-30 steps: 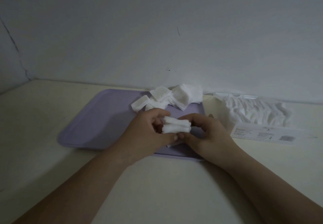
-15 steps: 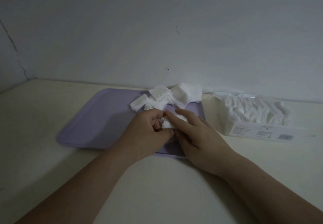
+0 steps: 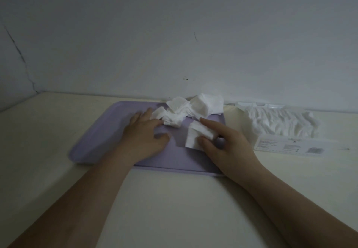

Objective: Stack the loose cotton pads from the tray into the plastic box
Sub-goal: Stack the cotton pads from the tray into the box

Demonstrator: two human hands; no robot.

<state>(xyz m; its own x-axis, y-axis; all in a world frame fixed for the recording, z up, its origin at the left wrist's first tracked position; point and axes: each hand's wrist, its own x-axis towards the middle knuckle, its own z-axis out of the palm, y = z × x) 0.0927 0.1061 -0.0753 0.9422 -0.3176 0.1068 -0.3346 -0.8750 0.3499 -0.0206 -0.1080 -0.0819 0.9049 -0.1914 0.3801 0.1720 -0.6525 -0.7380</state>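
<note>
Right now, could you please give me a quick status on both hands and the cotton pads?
Right hand gripping small stack of pads over tray. Left hand open, reaching loose pile. Box on the right, path clear.

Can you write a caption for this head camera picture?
Right hand holds cotton pads over purple tray.

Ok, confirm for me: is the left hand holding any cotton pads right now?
No, the left hand lies spread on the purple tray, fingertips at the loose pile; the right hand holds the pads.
</note>
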